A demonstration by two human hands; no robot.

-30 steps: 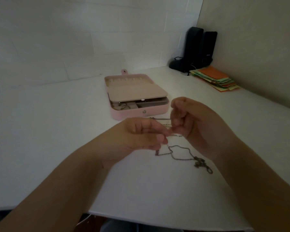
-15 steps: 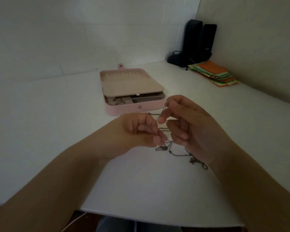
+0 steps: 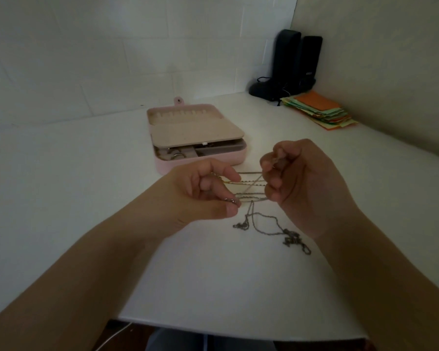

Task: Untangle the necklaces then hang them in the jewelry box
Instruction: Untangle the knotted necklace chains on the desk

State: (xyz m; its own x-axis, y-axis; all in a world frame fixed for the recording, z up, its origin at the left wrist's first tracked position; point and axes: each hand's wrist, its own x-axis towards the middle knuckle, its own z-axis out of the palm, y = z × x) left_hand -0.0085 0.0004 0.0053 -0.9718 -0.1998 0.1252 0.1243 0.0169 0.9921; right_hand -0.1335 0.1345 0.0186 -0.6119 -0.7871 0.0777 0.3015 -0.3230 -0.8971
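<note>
Thin tangled necklaces (image 3: 251, 188), silver and gold chains, stretch crossed between my two hands just above the white table (image 3: 61, 198). My left hand (image 3: 203, 191) pinches chain ends between thumb and fingers. My right hand (image 3: 299, 181) is closed on the other ends, with one strand raised at its fingertips. Loose loops and clasps trail onto the table below my right hand. The pink jewelry box (image 3: 200, 160) lies behind my hands, with its beige inner flap partly over the compartments and a ring visible inside.
Two black speakers (image 3: 289, 64) stand in the back right corner. A stack of coloured paper (image 3: 319, 110) lies in front of them by the right wall. The table's front edge runs close under my forearms.
My hands have moved apart, so the chains now span wider between them. My right hand has lifted a strand higher.
</note>
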